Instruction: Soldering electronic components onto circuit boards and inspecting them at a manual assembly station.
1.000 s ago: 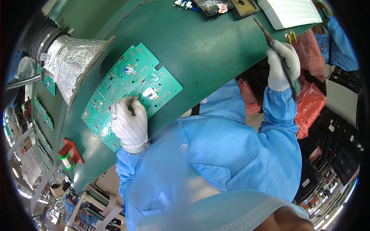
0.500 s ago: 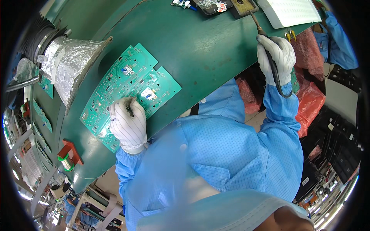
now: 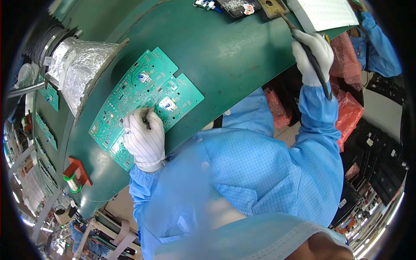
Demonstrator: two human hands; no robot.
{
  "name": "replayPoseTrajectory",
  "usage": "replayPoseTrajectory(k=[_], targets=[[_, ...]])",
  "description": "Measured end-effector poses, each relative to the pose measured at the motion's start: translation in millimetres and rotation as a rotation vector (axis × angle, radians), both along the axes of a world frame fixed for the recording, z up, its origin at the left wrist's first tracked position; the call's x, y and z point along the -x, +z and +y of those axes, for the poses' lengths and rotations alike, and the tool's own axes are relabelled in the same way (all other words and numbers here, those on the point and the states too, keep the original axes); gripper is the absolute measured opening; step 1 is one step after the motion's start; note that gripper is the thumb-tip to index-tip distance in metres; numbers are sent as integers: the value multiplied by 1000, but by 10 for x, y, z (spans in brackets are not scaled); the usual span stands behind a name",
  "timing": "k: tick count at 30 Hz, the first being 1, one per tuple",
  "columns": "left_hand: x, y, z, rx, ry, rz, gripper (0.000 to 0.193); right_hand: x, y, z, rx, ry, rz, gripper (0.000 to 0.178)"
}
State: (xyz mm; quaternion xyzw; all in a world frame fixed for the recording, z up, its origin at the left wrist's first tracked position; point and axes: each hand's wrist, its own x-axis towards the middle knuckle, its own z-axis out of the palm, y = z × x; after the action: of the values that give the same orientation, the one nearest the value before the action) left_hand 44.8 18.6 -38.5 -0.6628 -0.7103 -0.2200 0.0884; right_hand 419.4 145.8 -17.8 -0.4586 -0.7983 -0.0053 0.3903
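Observation:
A green circuit board (image 3: 123, 97) lies on the green workbench, with two white square parts with blue centres on it. My left hand (image 3: 144, 138), in a white striped glove, rests on the board's near part. Its fingers are curled together around something dark that I cannot make out. In my gloved right hand (image 3: 315, 54), out to the right, is a soldering iron (image 3: 312, 60), its cable hanging toward my forearm. The iron's tip reaches the near edge of a small sponge tray (image 3: 265, 16) at the bench's far side.
A dark tray (image 3: 237, 13) of small metal parts sits beside the sponge tray, near a white tray (image 3: 323, 15). A foil-covered hood (image 3: 80, 71) stands left of the board. A solder spool (image 3: 72, 183) on a red stand (image 3: 80, 171) is at the near left. Red bubble wrap (image 3: 346, 56) hangs at the right.
My right hand has tilted and shifted slightly, bringing the soldering iron's tip a little left at the sponge tray. My left hand and the board have barely moved.

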Motion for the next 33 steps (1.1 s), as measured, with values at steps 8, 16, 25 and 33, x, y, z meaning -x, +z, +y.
replayPoseTrajectory(k=[8,16,25,33], targets=[[6,-6,-1,-36,-6,-17,14,215,-323,-217,277,120,1264,21],[9,-32,-20,-22,16,-5,14,416,-212,-265,439,238,1367,30],[45,-89,-50,-16,9,-33,15,576,-248,-321,474,365,1339,31],[40,-91,-31,-41,3,-27,15,621,-286,-316,528,493,1332,30]])
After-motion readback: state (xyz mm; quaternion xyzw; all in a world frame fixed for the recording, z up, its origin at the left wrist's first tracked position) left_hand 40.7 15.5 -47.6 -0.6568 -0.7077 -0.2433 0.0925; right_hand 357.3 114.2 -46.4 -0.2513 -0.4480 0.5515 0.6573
